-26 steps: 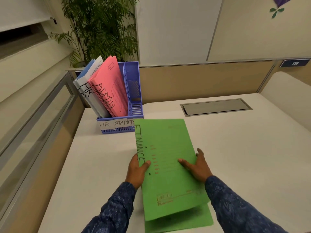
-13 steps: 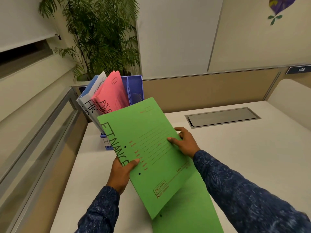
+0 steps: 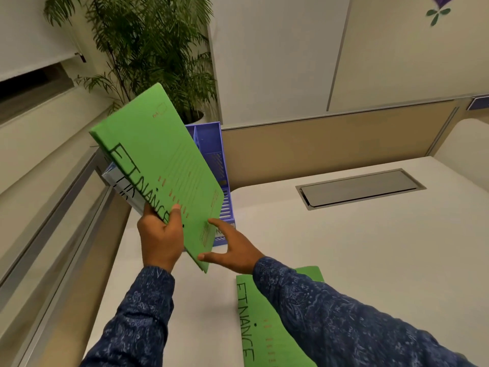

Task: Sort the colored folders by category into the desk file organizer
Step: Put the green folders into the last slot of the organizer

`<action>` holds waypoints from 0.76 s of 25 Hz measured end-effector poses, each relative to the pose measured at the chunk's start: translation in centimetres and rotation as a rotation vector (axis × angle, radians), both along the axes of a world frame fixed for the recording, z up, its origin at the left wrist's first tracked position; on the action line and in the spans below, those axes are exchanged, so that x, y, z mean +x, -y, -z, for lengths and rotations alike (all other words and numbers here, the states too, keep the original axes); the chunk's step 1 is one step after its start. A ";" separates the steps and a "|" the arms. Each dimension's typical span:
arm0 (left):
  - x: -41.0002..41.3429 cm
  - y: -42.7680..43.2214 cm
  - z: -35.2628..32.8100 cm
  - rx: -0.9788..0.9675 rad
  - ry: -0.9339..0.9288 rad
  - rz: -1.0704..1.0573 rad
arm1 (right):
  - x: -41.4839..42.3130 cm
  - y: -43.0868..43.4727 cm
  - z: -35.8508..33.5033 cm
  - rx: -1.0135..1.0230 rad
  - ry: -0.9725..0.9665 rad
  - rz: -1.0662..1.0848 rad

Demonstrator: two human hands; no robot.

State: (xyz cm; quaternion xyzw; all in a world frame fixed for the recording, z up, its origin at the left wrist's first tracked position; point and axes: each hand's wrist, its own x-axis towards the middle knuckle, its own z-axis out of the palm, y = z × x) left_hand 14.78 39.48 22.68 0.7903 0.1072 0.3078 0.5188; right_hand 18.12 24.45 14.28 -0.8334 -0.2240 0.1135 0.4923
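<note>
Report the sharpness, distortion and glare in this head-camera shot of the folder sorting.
Head view, sharpness: FINANCE on the held green folder in the left hand reads clearly; the right hand looks slightly soft. Head view, distortion: the wide lens makes the wall seam lean. Head view, light: dim, warm, even; no glare on the desk.

Potted palm point(image 3: 148, 49) stands behind the desk point(image 3: 344, 247); wall sticker point(image 3: 431, 13) (perhaps a flower) top right.

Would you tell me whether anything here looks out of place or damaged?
Nothing looks damaged or spilled. A loose FINANCE folder lies flat on the desk, outside the file organizer, while the left hand grips the raised FINANCE folder tilted before it.
</note>
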 end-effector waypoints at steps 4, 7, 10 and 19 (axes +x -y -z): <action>4.2 0.1 -0.8 0.037 0.034 -0.042 | 2.1 -1.7 -0.1 0.030 0.021 -0.005; 7.5 0.1 -0.7 0.029 0.024 -0.051 | 4.7 -2.2 0.8 0.013 0.055 0.044; 9.9 0.0 -0.2 0.021 0.023 -0.077 | 7.1 -1.9 2.5 -0.104 0.038 0.080; 14.4 -0.1 3.0 0.097 0.002 -0.149 | 10.9 -2.0 6.1 -0.318 0.219 0.120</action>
